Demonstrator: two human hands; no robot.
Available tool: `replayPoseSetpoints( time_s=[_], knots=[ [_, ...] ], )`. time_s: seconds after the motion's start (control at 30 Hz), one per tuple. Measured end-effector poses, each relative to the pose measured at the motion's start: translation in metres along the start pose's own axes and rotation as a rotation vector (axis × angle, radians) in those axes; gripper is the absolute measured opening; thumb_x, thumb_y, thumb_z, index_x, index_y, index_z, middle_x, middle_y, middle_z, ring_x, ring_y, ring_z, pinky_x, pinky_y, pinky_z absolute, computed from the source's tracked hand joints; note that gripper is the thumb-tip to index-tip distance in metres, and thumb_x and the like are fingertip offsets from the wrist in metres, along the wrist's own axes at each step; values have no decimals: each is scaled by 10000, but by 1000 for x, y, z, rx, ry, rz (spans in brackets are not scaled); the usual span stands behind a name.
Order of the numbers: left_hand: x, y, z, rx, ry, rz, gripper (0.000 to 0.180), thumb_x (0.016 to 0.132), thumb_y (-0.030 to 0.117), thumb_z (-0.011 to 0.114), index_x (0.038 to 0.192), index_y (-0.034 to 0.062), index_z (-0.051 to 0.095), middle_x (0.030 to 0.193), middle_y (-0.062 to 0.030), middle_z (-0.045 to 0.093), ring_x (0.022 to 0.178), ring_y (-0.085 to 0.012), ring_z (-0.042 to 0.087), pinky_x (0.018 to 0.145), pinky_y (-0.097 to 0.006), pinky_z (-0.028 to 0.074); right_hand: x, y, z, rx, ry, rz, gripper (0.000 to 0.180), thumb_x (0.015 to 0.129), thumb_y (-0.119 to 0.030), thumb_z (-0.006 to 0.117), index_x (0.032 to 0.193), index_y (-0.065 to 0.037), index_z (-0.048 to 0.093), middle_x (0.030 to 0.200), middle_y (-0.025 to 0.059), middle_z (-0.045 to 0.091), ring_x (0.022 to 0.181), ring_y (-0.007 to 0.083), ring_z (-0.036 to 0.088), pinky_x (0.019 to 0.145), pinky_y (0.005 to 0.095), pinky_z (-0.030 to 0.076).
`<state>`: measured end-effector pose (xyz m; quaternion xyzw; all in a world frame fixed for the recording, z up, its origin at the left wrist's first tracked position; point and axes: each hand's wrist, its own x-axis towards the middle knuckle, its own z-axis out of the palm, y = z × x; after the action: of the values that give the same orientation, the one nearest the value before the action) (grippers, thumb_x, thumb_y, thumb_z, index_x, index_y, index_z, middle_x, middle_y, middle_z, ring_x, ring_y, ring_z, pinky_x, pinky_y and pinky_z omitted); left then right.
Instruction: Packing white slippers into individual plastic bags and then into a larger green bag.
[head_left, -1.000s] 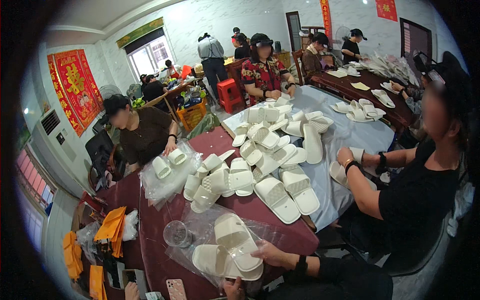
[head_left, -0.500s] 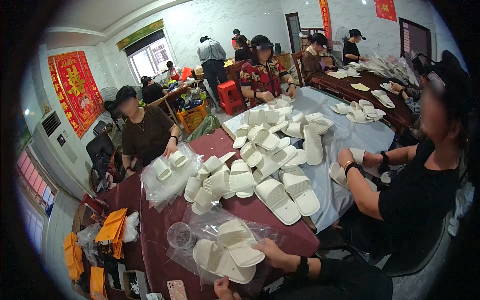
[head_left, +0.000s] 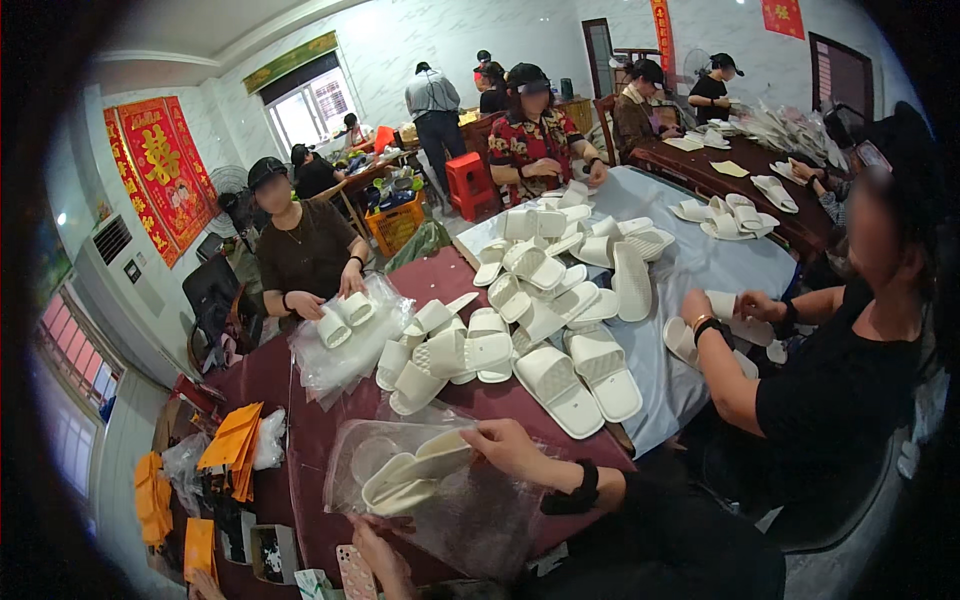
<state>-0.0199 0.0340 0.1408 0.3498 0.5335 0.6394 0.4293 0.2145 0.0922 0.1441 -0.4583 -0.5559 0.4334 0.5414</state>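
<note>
My right hand [head_left: 508,449] is closed on the end of a pair of cream slippers [head_left: 405,482] pressed together and turned on their sides. The slippers lie within or against a clear plastic bag [head_left: 465,525] on the dark red table; its film covers part of the view, so I cannot tell how deep they are in it. At the bag's near edge, my left hand [head_left: 378,557] has its fingers closed on the film. A round clear plastic tub [head_left: 376,452] shows through the film beside the slippers. A phone in a pink patterned case [head_left: 356,572] lies by my left hand.
A heap of cream slippers [head_left: 540,285] spreads over the dark red cloth [head_left: 310,450] and grey sheet. Co-workers sit across and to the right, handling slippers. Orange packets [head_left: 232,450] and small boxes [head_left: 272,553] stand at left; another hand [head_left: 205,586] reaches in there.
The slippers, spread on the bag before, are now together on their sides. My left hand moved left from the slippers to the bag edge; my right hand moved up and left.
</note>
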Motion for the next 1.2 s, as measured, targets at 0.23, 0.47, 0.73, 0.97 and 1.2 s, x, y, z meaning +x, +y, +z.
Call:
replayPoseSetpoints(
  time_s=[0.23, 0.47, 0.73, 0.97, 1.2],
  knots=[
    [-15, 4, -7, 94, -61, -55, 535, 962, 338, 289, 587, -1, 466, 592, -186, 589, 473, -253, 564, 456, -317, 459, -5, -14, -9, 18, 44, 104, 288, 896, -227, 504, 813, 23, 622, 611, 26, 585, 537, 74, 554, 494, 228, 439],
    [-63, -59, -41, 604, -396, -52, 390, 928, 256, 396, 811, -61, 591, 730, -81, 598, 690, -135, 526, 644, -268, 430, -50, 29, -41, 147, 101, 230, 207, 852, -79, 442, 815, 28, 615, 606, 61, 583, 524, 116, 549, 487, 226, 439],
    [-94, -69, -8, 67, -565, -538, 289, 911, 182, 420, 987, -43, 584, 988, -116, 602, 916, -169, 564, 810, -277, 425, -83, 80, -86, -62, 81, 152, 271, 794, 2, 470, 1059, 7, 523, 880, 65, 571, 807, 138, 543, 686, 262, 447],
    [-103, -91, -19, 122, -419, -548, 338, 925, 244, 399, 933, -29, 598, 892, -88, 622, 809, -176, 576, 739, -303, 446, -55, -23, -43, -509, -451, -505, 435, 696, 41, 477, 1124, -21, 517, 1179, 158, 477, 1072, 319, 473, 907, 387, 384],
    [-101, -130, -26, 475, -453, -333, 408, 882, 330, 465, 882, -59, 585, 685, -141, 583, 637, -210, 524, 635, -356, 415, 11, 41, 66, -900, -772, -722, 474, 788, -203, 604, 1240, -145, 475, 1377, 126, 301, 1078, 310, 491, 847, 395, 433]
  ],
)
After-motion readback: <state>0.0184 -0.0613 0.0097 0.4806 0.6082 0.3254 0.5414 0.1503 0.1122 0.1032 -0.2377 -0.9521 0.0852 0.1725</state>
